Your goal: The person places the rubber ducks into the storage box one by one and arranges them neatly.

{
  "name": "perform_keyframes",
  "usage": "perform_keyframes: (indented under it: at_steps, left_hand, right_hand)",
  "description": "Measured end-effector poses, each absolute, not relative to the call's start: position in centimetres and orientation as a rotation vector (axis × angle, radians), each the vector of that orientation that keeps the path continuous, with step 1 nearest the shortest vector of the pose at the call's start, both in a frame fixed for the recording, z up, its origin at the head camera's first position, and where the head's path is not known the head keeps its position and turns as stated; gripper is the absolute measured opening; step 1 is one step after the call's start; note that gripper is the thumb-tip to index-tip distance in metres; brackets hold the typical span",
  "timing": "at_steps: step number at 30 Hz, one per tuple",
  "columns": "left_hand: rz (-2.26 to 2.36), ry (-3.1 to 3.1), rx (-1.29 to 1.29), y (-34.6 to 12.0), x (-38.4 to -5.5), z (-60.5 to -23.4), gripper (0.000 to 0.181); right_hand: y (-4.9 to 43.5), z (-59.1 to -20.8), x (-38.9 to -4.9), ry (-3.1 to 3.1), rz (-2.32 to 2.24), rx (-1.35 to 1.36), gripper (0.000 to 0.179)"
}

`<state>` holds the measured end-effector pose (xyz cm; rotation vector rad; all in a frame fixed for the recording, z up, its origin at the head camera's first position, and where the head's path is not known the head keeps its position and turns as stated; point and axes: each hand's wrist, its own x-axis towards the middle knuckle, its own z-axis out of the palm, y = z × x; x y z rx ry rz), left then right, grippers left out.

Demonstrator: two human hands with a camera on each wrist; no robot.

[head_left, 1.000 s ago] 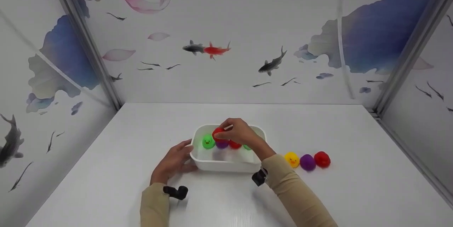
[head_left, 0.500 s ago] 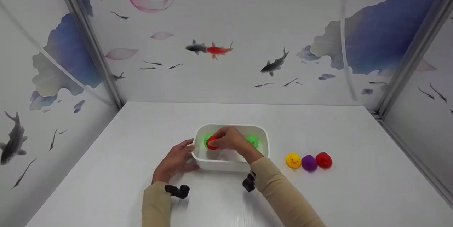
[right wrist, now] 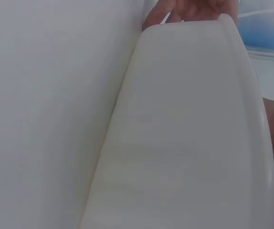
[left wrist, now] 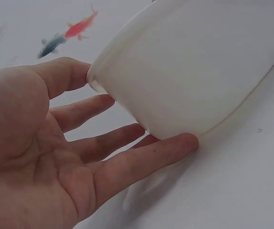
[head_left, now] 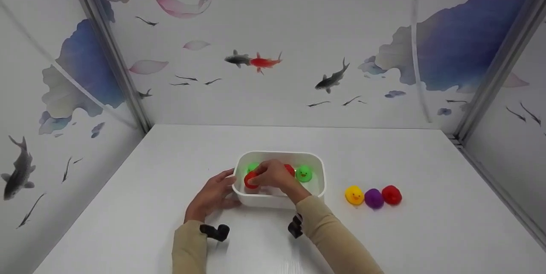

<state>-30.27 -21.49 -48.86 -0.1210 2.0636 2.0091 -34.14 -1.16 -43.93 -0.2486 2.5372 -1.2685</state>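
Note:
A white plastic bin (head_left: 279, 200) stands on the white table. My left hand (head_left: 211, 197) is at its left end; in the left wrist view the spread, nearly straight fingers (left wrist: 151, 155) touch the bin's end wall. My right hand (head_left: 277, 174) reaches inside and pinches a red toy duck (head_left: 251, 181) between thumb and fingers, low in the front left part. Behind it a green duck (head_left: 252, 166) is partly covered. Another red duck (head_left: 290, 168) shows past the hand, beside a green duck (head_left: 304, 174) facing me. The right wrist view shows mostly the bin's outer wall (right wrist: 175, 119).
Right of the bin, a yellow duck (head_left: 354, 196), a purple duck (head_left: 374, 199) and a red duck (head_left: 392, 195) sit in a row on the table. Walls printed with fish and petals (head_left: 273, 103) enclose the table at the back and both sides.
My right hand has lowered the red duck into the bin and moved it to the left and toward me, to the front left. The left hand has stayed at the bin's end.

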Motion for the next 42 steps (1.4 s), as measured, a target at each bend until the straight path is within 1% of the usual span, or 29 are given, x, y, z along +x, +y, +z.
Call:
perform_keyframes:
  at_steps: [14,20,24,32,36,42]
  left_hand:
    - [1.998,2.071,-0.125,-20.9,-30.5,-48.4,0.056]
    - [2.0,2.051,-0.127,-20.9,-30.4,-48.8,0.056]
    - [2.006,2.042,-0.107,-20.8,-30.4,-48.8,0.056]
    - [1.975,2.09,-0.096,-20.9,-30.8,-48.6,0.056]
    - [1.966,2.104,-0.119,-21.2,-30.5,-48.9,0.057]
    - [1.975,2.094,-0.15,-21.6,-30.4,-49.0,0.056]
  right_hand:
    - [-1.8,-43.8,-34.0,2.534,-1.245,-0.227,0.024]
    - [-2.0,-44.3,-33.8,2.547,-1.246,-0.295,0.023]
    - [-1.7,-44.4,-33.7,2.539,-1.264,-0.294,0.022]
    - [-0.7,-43.9,-33.5,2.57,-1.247,-0.267,0.029]
    - [-0.2,-43.6,-33.2,2.583,-1.24,-0.336,0.034]
    - [1.3,-43.0,-32.5,2.592,-1.293,-0.523,0.042]
